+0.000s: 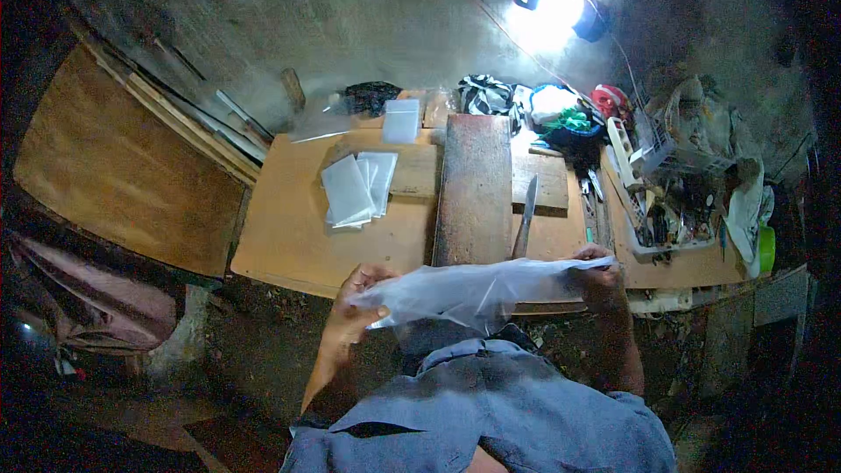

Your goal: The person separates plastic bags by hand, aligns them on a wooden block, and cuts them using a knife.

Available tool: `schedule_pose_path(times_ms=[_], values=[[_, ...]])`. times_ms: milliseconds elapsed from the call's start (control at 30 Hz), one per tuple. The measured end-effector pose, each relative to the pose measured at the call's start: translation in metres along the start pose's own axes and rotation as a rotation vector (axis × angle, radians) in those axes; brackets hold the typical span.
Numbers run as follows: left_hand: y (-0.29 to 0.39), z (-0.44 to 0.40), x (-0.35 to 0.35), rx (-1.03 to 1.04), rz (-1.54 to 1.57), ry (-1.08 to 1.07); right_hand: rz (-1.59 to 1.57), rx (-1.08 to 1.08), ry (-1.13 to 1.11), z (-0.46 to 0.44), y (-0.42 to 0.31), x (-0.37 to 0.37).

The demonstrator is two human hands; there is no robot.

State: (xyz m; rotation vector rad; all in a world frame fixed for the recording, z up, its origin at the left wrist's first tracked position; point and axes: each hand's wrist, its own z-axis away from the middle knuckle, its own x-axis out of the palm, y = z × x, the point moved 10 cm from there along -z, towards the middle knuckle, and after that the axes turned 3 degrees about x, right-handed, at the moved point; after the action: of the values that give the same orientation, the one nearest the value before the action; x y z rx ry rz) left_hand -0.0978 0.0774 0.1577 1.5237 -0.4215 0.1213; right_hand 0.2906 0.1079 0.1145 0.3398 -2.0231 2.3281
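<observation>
A translucent plastic sheet [464, 287] is stretched between my two hands, in front of the table's near edge. My left hand [357, 298] pinches its left end, thumb on top. At the other end, my right hand [597, 273] is closed on the far corner. Beyond the sheet lies a long dark wooden board [474, 184], its near end partly hidden by the plastic. A knife [527, 210] rests to the right of that board, blade pointing away from me. On the left, several flat plastic packets [357, 188] lie in a fanned stack.
Another clear packet [401, 121] lies at the back of the orange table [289, 201]. Crumpled cloths and bags [561, 109] crowd the back right. A basket of tools [679, 219] stands on the right. A bright lamp [561, 0] hangs on the wall.
</observation>
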Motion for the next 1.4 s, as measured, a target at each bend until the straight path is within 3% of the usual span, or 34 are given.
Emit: schedule_pose_path(times_ms=[133,200,267,333,400,467,533,600,667,733,800,867,933,1033,1100,1133,1233,1300,1400], values=[[-0.008,0.004,-0.012,0.037,-0.027,0.022,-0.030,0.124,0.080,0.001,0.004,0.004],[-0.030,0.013,-0.042,-0.039,-0.090,0.232,-0.050,0.163,0.104,-0.001,0.011,0.004],[-0.035,0.007,-0.037,-0.051,-0.202,0.242,0.190,0.280,0.069,-0.003,0.019,0.009],[-0.072,0.004,-0.066,-0.179,-0.256,0.426,0.174,0.374,0.066,0.000,0.034,0.008],[-0.090,-0.001,-0.064,-0.308,-0.140,0.396,0.133,0.340,0.063,-0.010,0.057,0.004],[-0.100,-0.002,-0.057,-0.380,0.025,0.497,0.042,0.384,0.091,-0.011,0.073,0.002],[-0.130,-0.013,-0.076,-0.359,0.032,0.443,-0.046,0.422,0.121,-0.012,0.091,-0.003],[-0.147,-0.025,-0.078,-0.303,0.103,0.361,0.095,0.218,0.095,-0.021,0.095,-0.013],[-0.173,-0.029,-0.095,-0.296,0.098,0.381,0.008,0.272,0.110,-0.023,0.112,-0.018],[-0.184,-0.029,-0.089,-0.434,0.101,0.408,-0.083,0.324,0.129,-0.024,0.127,-0.027],[-0.183,-0.031,-0.080,-0.476,0.091,0.369,0.270,0.370,0.062,-0.028,0.135,-0.033],[-0.177,-0.037,-0.074,-0.479,-0.164,0.292,0.226,0.376,0.077,-0.027,0.144,-0.033],[-0.191,-0.036,-0.082,-0.495,-0.172,0.311,0.182,0.380,0.091,-0.027,0.165,-0.039],[-0.187,-0.042,-0.081,-0.356,-0.199,0.283,0.283,0.111,-0.024,-0.034,0.161,-0.031],[-0.188,-0.041,-0.089,-0.348,-0.217,0.337,-0.142,0.477,-0.004,-0.022,0.174,-0.016],[-0.187,-0.041,-0.090,-0.348,-0.218,0.336,-0.143,0.476,-0.003,-0.023,0.185,-0.020],[-0.173,-0.041,-0.099,-0.303,-0.204,0.413,0.216,0.087,-0.005,-0.036,0.153,-0.015],[-0.150,-0.045,-0.098,-0.214,-0.180,0.367,-0.058,0.290,0.155,-0.026,0.136,-0.010],[-0.094,-0.039,-0.077,-0.237,-0.243,0.381,-0.052,0.343,0.151,-0.019,0.111,-0.011]])
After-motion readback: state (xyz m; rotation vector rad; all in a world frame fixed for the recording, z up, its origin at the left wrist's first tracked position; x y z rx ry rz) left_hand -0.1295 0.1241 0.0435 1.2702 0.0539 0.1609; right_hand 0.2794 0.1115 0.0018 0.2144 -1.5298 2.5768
